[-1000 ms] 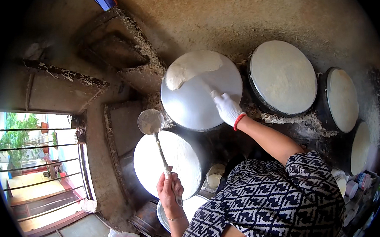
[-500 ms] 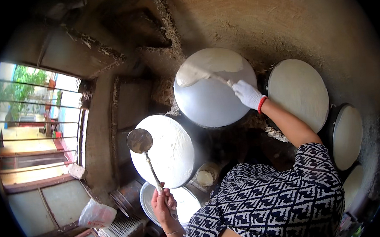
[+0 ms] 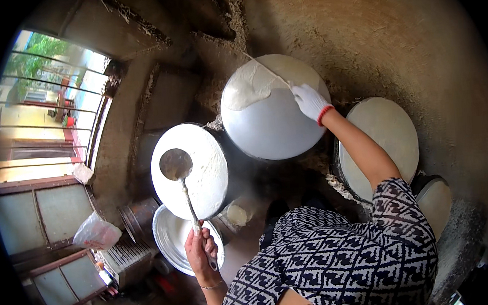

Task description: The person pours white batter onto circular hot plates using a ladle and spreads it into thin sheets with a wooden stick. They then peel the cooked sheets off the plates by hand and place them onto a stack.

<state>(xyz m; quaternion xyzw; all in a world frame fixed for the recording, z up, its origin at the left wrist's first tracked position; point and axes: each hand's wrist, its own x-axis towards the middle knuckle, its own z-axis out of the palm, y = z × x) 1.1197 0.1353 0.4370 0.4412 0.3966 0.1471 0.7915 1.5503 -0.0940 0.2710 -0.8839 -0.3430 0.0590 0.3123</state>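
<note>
My left hand is closed around the handle of a metal ladle. The ladle's round bowl hangs over a round white surface with lumpy texture, left of the middle. My right hand, in a white knitted glove, grips a thin stick-like spreader. That spreader reaches across the far part of a large round griddle. Pale wet batter lies on the griddle's far left, with a thinner layer along its far right. The near half shows smooth grey surface.
More round griddles with pale coatings curve along the right wall, one lower right. A white basin and a small container stand near my left hand. A barred window and a plastic bag are left.
The spreader has swung from pointing left to pointing toward the far left edge, and the batter patch has changed shape. My left hand still holds the ladle. The whole view has shifted.
</note>
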